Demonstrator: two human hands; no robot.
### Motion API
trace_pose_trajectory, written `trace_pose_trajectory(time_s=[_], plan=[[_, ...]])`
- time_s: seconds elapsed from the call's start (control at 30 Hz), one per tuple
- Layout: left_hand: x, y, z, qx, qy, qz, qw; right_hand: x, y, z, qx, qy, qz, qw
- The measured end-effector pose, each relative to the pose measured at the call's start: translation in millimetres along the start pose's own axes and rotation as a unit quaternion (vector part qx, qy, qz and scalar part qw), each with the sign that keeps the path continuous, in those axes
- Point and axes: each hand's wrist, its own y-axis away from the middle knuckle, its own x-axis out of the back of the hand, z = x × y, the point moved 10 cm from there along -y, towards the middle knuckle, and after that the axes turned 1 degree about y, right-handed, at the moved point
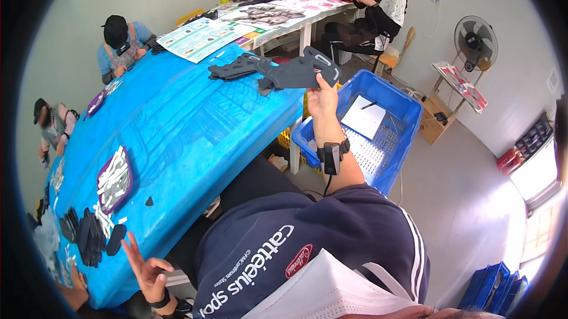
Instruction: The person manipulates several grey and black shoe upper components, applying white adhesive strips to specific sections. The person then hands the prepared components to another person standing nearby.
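Observation:
My right hand (323, 97) reaches out over the table's right edge. Its thumb presses on a dark grey flat cut-out piece (299, 72) with light-edged slots, the fingers underneath. A stack of similar dark pieces (236, 67) lies on the blue-covered table (195, 118), touching or overlapping the held piece. At the near left edge of the table my left hand (148, 271) is raised, two fingers stretched apart and nothing in it. Closest to it are a dark oval piece (116, 240) and a row of dark strips (89, 237).
A blue crate (408, 124) holding white paper and a pen stands right of the table. A purple tray (112, 201) of white strips sits on the left. Co-workers (121, 41) sit around the tables; another person's hand (78, 290) rests at lower left. A fan (476, 41) stands far right.

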Motion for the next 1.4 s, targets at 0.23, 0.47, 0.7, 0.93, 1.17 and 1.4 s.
trace_pose_trajectory(time_s=[0.23,0.47,0.7,0.93,1.17,1.4], plan=[[-6,9,-42,0.056,0.015,-0.047,0.997,13,-7,0,0.006,-0.028,0.002,1.000],[-20,15,-69,0.142,0.021,-0.109,0.984,-53,44,6,-0.052,0.006,-0.112,0.992],[-61,-56,65,-0.143,-0.384,-0.044,0.911,-187,234,88,-0.242,0.158,-0.444,0.848],[26,-39,70,0.005,-0.270,0.031,0.962,-271,374,132,-0.243,0.112,-0.640,0.720],[325,156,129,-0.044,-0.167,0.540,0.824,-256,422,147,-0.265,0.126,-0.703,0.647],[342,168,154,0.020,-0.178,0.459,0.870,-279,476,148,-0.232,0.190,-0.817,0.493]])
